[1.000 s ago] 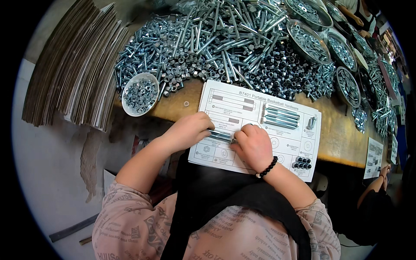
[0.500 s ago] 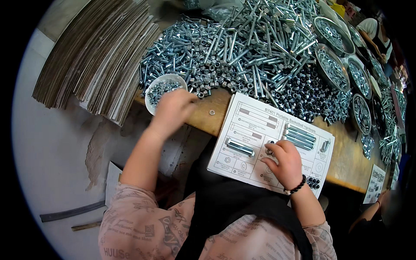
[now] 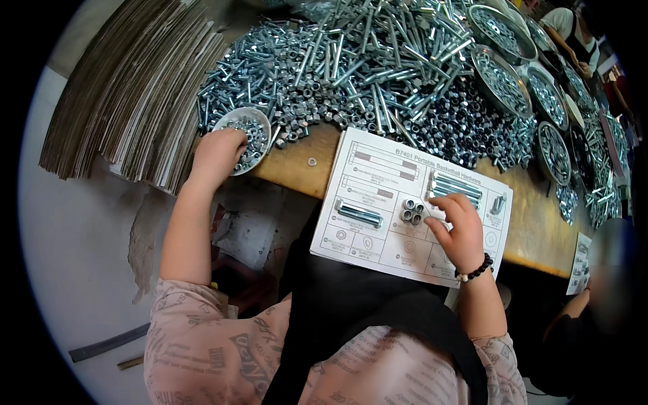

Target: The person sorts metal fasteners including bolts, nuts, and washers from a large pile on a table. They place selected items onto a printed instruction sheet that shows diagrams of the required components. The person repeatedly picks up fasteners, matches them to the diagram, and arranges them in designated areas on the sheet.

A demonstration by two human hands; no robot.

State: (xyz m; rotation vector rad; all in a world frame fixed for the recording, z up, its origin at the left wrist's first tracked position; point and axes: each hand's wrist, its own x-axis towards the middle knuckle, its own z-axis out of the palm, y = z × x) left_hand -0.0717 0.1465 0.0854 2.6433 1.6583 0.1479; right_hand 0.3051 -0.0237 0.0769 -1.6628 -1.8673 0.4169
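My left hand [image 3: 218,156] is at the near left rim of a white bowl [image 3: 256,165] of small metal hardware. Its fingers are curled together over the bowl; what they hold, if anything, is hidden. My right hand [image 3: 464,233] hovers over a printed hardware sheet [image 3: 422,263], thumb and forefinger apart. Just left of those fingertips stands a small cluster of several silver nuts [image 3: 412,211]. Long silver bolts [image 3: 456,192] lie side by side above the hand, and shorter bolts [image 3: 359,213] rest on the sheet's left part. One small bolt [image 3: 498,204] lies near its right edge.
A big heap of bolts [image 3: 378,54] and dark nuts [image 3: 445,131] covers the table's back. Stacked cardboard sheets [image 3: 128,88] stand at left. Round trays [image 3: 503,81] of hardware line the right. A loose nut [image 3: 312,162] lies on the wooden table [image 3: 297,177]. Another person [image 3: 574,40] is at far right.
My left hand has moved left and down to the bowl's near left side. My right hand has drawn slightly right, uncovering the nut cluster. The whole view has shifted a little.
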